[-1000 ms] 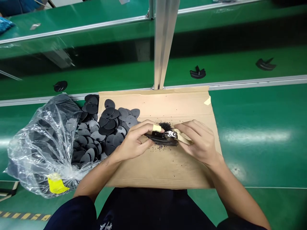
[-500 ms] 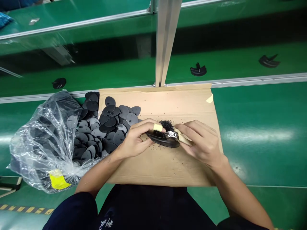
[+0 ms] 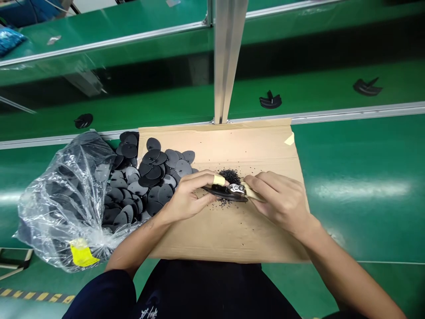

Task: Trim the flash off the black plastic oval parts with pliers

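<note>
My left hand (image 3: 186, 199) pinches a black oval disc (image 3: 226, 194) at the cardboard sheet's (image 3: 232, 230) centre; my right hand (image 3: 279, 199) grips a small metal cutter (image 3: 237, 188) against the disc's rim. Black shavings (image 3: 229, 175) lie at twelve o'clock — loose discs (image 3: 156, 170) and a plastic bag (image 3: 63, 199) at nine.

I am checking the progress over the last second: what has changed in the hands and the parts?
Almost nothing. The left hand holds the same black disc, and the right hand keeps the small cutter at its edge. The disc pile, bag and cardboard stayed put.
</note>
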Demonstrator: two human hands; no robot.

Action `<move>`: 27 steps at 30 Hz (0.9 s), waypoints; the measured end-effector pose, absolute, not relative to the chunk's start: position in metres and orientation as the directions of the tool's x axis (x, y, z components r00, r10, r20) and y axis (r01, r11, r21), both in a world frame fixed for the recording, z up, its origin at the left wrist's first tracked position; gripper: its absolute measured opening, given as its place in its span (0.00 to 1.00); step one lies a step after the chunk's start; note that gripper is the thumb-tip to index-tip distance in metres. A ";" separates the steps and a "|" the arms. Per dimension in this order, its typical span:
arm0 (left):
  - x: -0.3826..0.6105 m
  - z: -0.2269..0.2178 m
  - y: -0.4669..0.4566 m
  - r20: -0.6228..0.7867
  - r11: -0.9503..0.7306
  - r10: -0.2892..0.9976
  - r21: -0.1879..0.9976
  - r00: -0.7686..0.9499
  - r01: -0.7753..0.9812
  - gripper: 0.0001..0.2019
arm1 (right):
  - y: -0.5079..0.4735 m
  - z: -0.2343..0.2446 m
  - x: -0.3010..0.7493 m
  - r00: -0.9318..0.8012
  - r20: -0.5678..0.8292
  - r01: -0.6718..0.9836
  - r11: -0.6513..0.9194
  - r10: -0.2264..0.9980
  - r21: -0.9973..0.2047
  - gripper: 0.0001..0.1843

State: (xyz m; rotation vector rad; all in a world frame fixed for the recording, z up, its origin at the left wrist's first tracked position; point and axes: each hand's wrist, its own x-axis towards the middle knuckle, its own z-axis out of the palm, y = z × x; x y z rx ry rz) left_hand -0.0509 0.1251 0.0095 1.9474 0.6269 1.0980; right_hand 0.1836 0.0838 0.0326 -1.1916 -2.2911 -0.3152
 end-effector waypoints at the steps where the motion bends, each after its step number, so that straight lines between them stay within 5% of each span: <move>1: -0.053 0.011 0.126 0.458 -0.571 0.721 0.818 0.520 0.071 0.09 | 0.084 0.029 0.185 -0.465 0.529 0.806 0.587 0.710 -0.079 0.07; 12: -0.065 0.010 0.128 0.181 -0.666 0.628 0.629 0.757 0.402 0.11 | 0.079 0.009 0.213 -0.432 0.073 0.828 0.428 0.899 -0.363 0.13; 18: -0.065 -0.009 0.114 0.204 -0.625 0.653 0.690 0.730 0.366 0.10 | 0.063 -0.016 0.203 -0.369 0.258 0.620 0.443 0.893 -0.647 0.14; 22: -0.060 -0.016 0.104 0.259 -0.640 0.628 0.708 0.734 0.297 0.11 | 0.055 -0.026 0.183 -0.431 0.475 0.595 0.637 0.768 -0.490 0.07; 27: -0.066 -0.004 0.106 0.122 -0.532 0.624 0.789 0.772 0.306 0.19 | 0.053 -0.024 0.176 -0.510 0.569 0.685 0.705 0.645 -0.185 0.11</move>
